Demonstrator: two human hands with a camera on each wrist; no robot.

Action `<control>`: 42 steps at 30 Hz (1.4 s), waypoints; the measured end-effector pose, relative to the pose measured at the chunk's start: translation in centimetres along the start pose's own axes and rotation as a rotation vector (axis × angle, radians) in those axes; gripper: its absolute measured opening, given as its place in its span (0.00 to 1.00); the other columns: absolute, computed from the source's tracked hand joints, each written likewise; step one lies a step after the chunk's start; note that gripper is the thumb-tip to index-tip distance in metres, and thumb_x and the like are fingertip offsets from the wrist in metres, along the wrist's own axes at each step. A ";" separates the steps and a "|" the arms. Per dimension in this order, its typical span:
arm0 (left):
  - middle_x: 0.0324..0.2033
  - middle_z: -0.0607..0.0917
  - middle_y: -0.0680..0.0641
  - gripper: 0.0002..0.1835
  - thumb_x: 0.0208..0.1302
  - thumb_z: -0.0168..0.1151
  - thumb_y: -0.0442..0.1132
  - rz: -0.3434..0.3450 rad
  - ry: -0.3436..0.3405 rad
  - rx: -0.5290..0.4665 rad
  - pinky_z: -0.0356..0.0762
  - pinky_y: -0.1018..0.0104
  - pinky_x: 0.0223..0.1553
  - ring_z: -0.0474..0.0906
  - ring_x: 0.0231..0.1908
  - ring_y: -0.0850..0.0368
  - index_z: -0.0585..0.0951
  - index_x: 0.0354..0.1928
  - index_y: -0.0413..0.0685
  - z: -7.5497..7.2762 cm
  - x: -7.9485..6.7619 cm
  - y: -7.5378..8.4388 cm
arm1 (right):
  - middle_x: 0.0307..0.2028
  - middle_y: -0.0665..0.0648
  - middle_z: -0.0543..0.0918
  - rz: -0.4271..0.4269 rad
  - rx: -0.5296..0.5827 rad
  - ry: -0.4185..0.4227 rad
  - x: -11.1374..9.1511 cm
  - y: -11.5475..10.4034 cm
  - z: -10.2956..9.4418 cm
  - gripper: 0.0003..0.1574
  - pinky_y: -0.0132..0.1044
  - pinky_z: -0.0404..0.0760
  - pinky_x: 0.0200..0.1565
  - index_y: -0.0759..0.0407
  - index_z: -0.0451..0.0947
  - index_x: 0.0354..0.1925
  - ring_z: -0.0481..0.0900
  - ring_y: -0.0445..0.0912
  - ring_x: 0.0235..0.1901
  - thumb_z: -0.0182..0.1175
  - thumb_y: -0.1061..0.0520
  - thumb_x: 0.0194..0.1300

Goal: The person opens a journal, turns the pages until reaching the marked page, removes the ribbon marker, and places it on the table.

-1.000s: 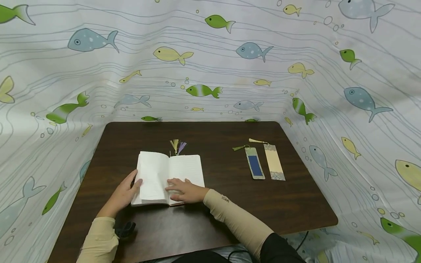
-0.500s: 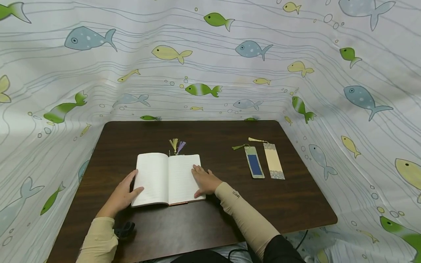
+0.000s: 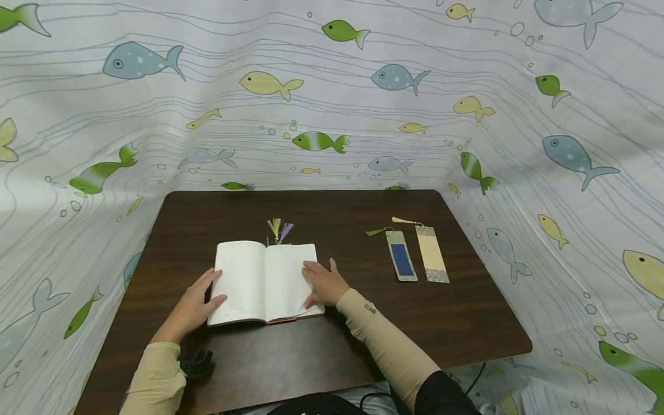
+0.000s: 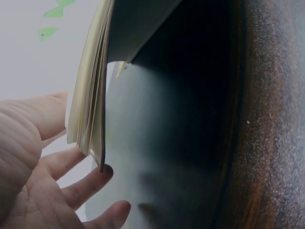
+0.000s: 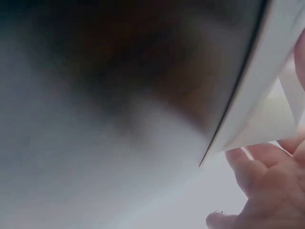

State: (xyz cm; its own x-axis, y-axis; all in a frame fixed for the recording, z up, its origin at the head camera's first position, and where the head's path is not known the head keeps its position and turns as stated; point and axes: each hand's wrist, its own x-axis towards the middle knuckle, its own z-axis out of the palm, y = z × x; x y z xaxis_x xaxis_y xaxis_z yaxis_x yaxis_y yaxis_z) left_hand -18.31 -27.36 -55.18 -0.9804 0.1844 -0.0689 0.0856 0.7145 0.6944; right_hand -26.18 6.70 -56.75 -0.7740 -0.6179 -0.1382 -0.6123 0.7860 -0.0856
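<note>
An open notebook [image 3: 240, 282] with white pages lies on the table, turned toward me. My left hand [image 3: 191, 304] holds its left edge, thumb over the page. Seen in the left wrist view, the page edges [image 4: 90, 86] slant between that thumb and the fingers, and one fingertip touches the cover's corner. At the right edge is my right hand [image 3: 328, 285], fingers over the page. In the right wrist view a page [image 5: 267, 124] bends up between its thumb and fingers. Yellow tassel [image 3: 275, 227] and purple tassel [image 3: 286, 230] stick out above the spine.
A bookmark with a blue panel [image 3: 402, 260] and a green tassel lies on the right of the dark wooden table [image 3: 353, 219]. Beside it is a cream bookmark [image 3: 430, 251]. A fish-print curtain [image 3: 353, 109] surrounds the table. A black object [image 3: 196, 364] is near my left wrist.
A page beneath my right hand has gone down flat on the left side. My right hand has moved from the middle to the right edge. The left hand has stayed almost still.
</note>
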 end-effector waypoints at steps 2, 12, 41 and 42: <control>0.74 0.52 0.22 0.38 0.72 0.63 0.42 -0.002 -0.002 -0.001 0.53 0.25 0.65 0.50 0.71 0.21 0.59 0.75 0.29 0.0 0.0 0.0 | 0.79 0.59 0.55 0.029 0.026 0.017 0.0 -0.1 0.1 0.71 0.71 0.51 0.70 0.58 0.58 0.78 0.53 0.52 0.78 0.73 0.29 0.45; 0.74 0.52 0.22 0.38 0.72 0.63 0.43 -0.007 -0.002 0.000 0.53 0.25 0.65 0.50 0.71 0.20 0.60 0.74 0.30 0.1 0.1 -0.4 | 0.80 0.62 0.49 0.087 0.157 0.038 0.3 -0.5 -0.1 0.80 0.70 0.43 0.71 0.67 0.39 0.80 0.47 0.54 0.79 0.74 0.33 0.51; 0.76 0.50 0.26 0.35 0.84 0.29 0.51 -0.015 0.065 -0.206 0.46 0.25 0.67 0.44 0.73 0.22 0.59 0.73 0.23 -0.3 -0.3 0.4 | 0.80 0.57 0.51 -0.377 0.602 -0.147 0.6 -7.3 -1.5 0.43 0.50 0.48 0.76 0.60 0.49 0.80 0.46 0.45 0.79 0.29 0.37 0.81; 0.75 0.51 0.25 0.35 0.84 0.33 0.51 -0.006 0.065 -0.188 0.47 0.25 0.67 0.45 0.73 0.22 0.59 0.72 0.22 -0.3 -0.2 0.3 | 0.80 0.56 0.50 -0.373 0.582 -0.155 0.7 -7.4 -1.4 0.39 0.51 0.48 0.76 0.60 0.50 0.80 0.46 0.45 0.79 0.33 0.41 0.83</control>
State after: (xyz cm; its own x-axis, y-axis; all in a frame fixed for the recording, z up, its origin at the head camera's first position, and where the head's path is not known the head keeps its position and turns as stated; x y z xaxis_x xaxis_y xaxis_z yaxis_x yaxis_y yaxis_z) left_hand -18.11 -27.41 -54.75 -0.9907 0.1325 -0.0309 0.0516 0.5760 0.8158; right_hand -22.42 0.46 -54.87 -0.4708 -0.8722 -0.1325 -0.6131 0.4314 -0.6618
